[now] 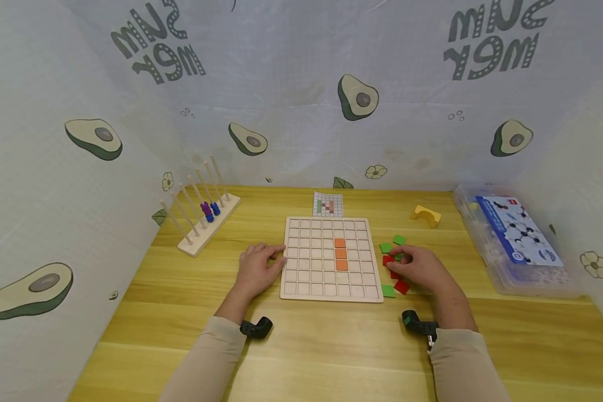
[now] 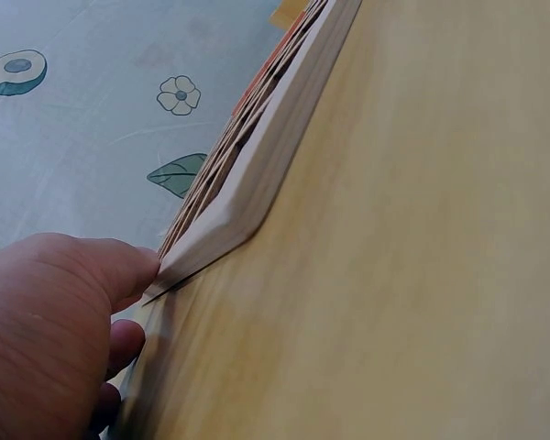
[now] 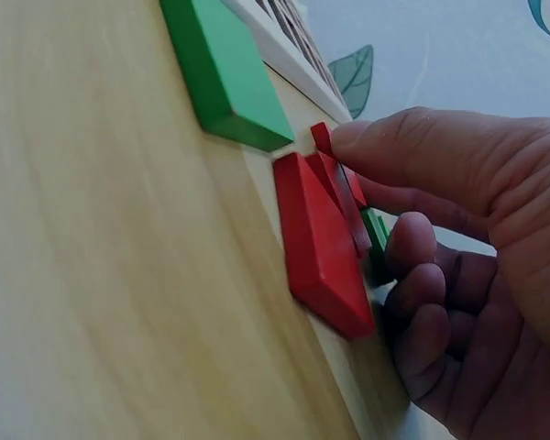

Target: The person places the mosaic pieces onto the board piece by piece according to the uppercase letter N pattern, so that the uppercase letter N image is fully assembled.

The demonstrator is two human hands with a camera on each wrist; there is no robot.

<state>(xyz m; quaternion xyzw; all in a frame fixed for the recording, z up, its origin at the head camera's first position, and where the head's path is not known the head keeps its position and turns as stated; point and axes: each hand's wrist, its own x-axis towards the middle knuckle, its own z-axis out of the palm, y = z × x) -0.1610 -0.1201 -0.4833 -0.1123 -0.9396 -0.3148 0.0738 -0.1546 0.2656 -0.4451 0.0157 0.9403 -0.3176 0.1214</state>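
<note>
A wooden grid board (image 1: 311, 290) lies on the table with three orange tiles (image 1: 340, 253) set in one column. My left hand (image 1: 256, 271) rests at its left side, thumb and forefinger touching the edge; the left wrist view shows the thumb (image 2: 119, 270) against the board's side (image 2: 275, 137). To the right of the board, my right hand (image 1: 422, 268) pinches a red tile (image 3: 321, 137) between thumb and forefinger, its other fingers curled. More red tiles (image 3: 321, 247) and green tiles (image 3: 229, 73) lie around that hand, some partly hidden by it.
Behind the board lies a printed grid card (image 1: 328, 205). A wooden peg rack (image 1: 196, 245) with purple and blue beads stands at the left. At the right are a yellow arch block (image 1: 427, 215) and a clear plastic box (image 1: 497, 273) with a blue label.
</note>
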